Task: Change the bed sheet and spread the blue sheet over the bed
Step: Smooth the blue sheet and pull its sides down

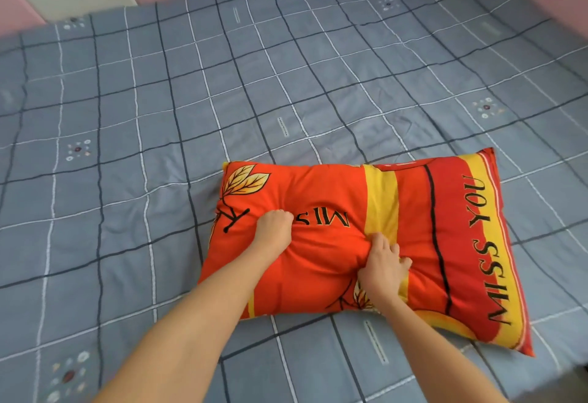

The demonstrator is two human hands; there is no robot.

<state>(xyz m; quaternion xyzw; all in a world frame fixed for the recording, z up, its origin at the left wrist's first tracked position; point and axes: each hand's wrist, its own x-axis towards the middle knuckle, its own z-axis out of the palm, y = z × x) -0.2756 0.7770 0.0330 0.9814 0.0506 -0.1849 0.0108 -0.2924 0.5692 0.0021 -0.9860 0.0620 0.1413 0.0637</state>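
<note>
Head view: both hands bunch pillow on blue sheet

Left hand (274,229) and right hand (381,265) are each fisted in the pillow's (423,243) cover. It lies at 5 o'clock on the bed (566,367), atop the sheet (191,90), long axis 9-to-3, needing lifting clear.

Two bare forearms, left hand (273,230) and right hand (383,264) ungloved, sleeveless.

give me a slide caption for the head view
Both hands, left and right, grip an orange pillow lying on the blue checked sheet.
</note>
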